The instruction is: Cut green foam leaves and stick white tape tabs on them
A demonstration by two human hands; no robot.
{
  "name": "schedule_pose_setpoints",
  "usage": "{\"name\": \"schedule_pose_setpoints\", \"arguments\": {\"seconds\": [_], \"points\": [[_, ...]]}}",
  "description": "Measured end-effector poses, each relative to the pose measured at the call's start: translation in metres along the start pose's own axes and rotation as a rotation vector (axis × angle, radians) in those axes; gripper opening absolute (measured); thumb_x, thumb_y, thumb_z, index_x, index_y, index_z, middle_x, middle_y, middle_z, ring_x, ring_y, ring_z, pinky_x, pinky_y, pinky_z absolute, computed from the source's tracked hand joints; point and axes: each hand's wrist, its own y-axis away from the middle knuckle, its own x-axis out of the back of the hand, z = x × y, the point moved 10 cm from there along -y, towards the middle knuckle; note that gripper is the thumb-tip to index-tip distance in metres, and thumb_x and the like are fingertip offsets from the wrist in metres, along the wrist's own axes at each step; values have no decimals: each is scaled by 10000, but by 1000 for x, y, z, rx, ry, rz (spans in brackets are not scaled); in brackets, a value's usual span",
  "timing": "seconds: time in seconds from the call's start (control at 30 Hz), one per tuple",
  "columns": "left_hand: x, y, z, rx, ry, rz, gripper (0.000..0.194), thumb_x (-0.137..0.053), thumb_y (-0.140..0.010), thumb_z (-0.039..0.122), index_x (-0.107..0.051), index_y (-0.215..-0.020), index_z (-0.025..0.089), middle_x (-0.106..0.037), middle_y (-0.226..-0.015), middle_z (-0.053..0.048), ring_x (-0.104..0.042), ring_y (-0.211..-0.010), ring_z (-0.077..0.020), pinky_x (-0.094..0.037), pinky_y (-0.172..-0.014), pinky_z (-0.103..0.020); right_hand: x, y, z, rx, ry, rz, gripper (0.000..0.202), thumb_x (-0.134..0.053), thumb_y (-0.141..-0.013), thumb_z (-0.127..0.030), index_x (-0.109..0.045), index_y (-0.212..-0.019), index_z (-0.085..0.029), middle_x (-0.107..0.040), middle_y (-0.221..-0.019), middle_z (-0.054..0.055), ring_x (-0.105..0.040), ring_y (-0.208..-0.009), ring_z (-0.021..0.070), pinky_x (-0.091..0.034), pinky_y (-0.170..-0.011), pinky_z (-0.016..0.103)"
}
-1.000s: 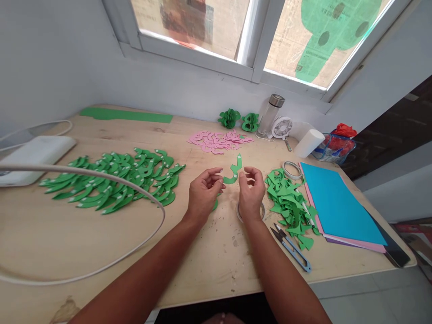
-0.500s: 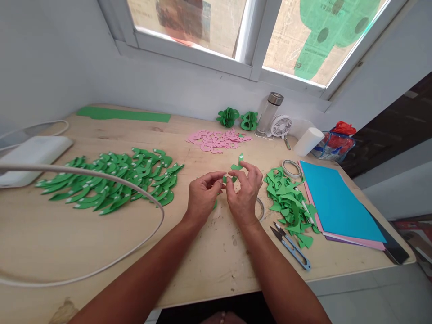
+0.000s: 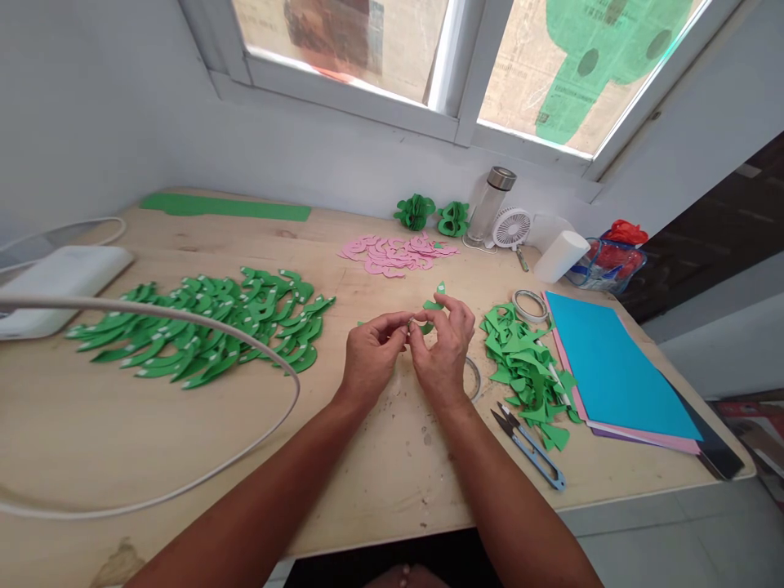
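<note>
Close together above the middle of the table, my left hand [image 3: 371, 359] and my right hand [image 3: 442, 355] meet with thumbs and fingertips pinched. Between them is a curved green paper cutout [image 3: 430, 305] with a small white patch at its upper end, showing behind my right fingers. The fingertips cover the spot where they meet. A sliver of green also shows beyond my left knuckles. Beside my right wrist lies a roll of tape [image 3: 474, 380], partly hidden by it. Blue-handled thread snips [image 3: 532, 451] rest to the right of my right forearm.
Green cutouts with white patches [image 3: 208, 327] are heaped at left, green scraps [image 3: 530, 367] at right. Pink cutouts [image 3: 392, 255] lie behind my hands. Coloured sheets [image 3: 618, 367], another tape roll [image 3: 530, 306], a bottle [image 3: 488, 208] and a small fan [image 3: 510, 229] stand around. A white cable [image 3: 245, 335] arches at left.
Both hands stay nearly in place, fingertips drawn closer together. The green cutout has shifted slightly, showing less between the fingers, and a green sliver now appears left of my left hand.
</note>
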Motion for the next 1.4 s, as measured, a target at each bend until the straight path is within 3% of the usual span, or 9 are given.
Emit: {"name": "schedule_pose_setpoints", "arguments": {"seconds": [1.1, 1.3, 1.4], "points": [[1, 1, 3, -32, -23, 12, 183, -648, -686, 236, -733, -825, 151, -733, -820, -59, -667, -716, -177, -553, -654, -283, 0, 0, -3, 23, -46, 3, 55, -574, -777, -166, -549, -755, -210, -584, -1115, 88, -441, -1124, 259, -354, -933, 452], [7, -1, 8, -60, -70, 58, 286, -636, -685, 216, -716, -950, 148, -699, -736, -21, -647, -682, -152, -542, -667, -268, 2, 0, -11, 53, -44, 5, 61, -575, -771, -163, -550, -745, -211, -581, -1118, 83, -440, -1126, 260, -351, -936, 452], [8, -1, 6, -48, -50, 61, 262, -649, -690, 236, -718, -923, 138, -707, -782, -36, -646, -675, -151, -544, -653, -267, 3, 0, -9, 37, -50, 18, 49, -569, -788, -178, -556, -754, -211, -580, -1104, 84, -448, -1114, 257, -357, -932, 450]]}}
